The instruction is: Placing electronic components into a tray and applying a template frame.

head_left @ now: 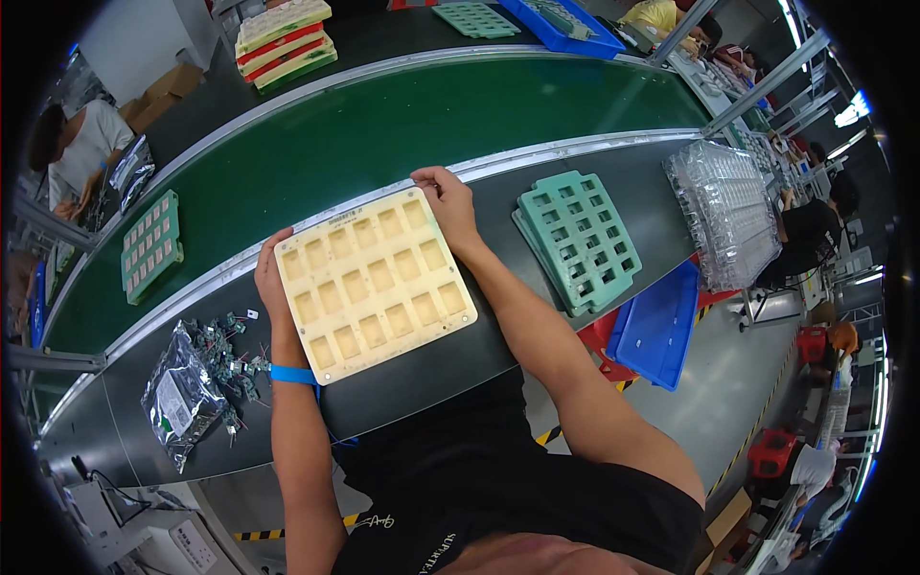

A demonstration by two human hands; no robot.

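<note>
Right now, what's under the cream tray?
Black worktop shows beyond the near edge of the cream tray, held by the left hand and right hand; what's directly beneath is covered.

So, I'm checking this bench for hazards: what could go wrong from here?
The blue wristband lies right by the loose wired boards and might snag one. The stacked green trays sit near the edge of the bench, so a bump could knock them off. The cream tray, held at its edges by the left hand and right hand, could tip if either slips.
</note>
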